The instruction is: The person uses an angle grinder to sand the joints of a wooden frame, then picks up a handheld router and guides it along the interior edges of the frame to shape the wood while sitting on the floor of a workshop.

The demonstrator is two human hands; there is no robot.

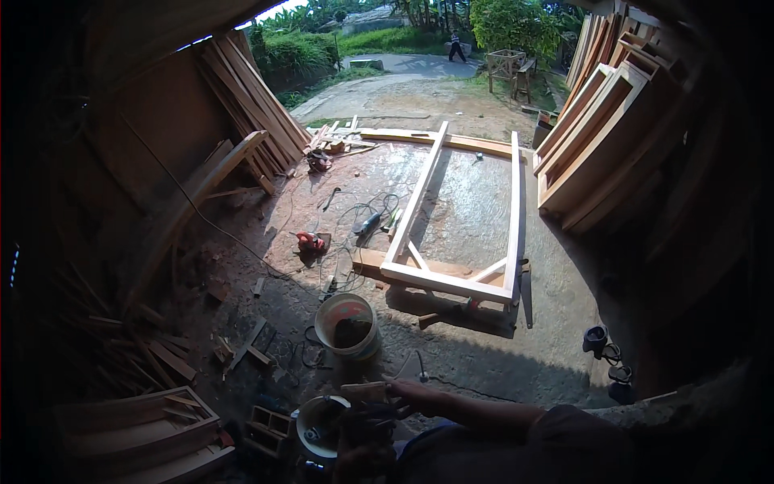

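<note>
My right hand (413, 397) reaches in from the lower right, in shadow. Its fingers are closed at the end of a small tan block-like piece (363, 393). Just below, my left hand (367, 431) is a dark shape whose fingers I cannot make out. Beside it on the left stands a round, pale-rimmed container (303, 436) with a dark inside, partly hidden by the left hand. Farther ahead, a larger whitish bucket (322, 316) holds something dark brown.
A wooden frame (447, 277) lies ahead on the concrete. A red power tool (310, 244), a blue-grey grinder (368, 224) and cords lie left of it. Boards (234, 89) lean at left, finished frames (592, 145) at right. Sandals (595, 340) lie at right; a person (457, 48) is far off.
</note>
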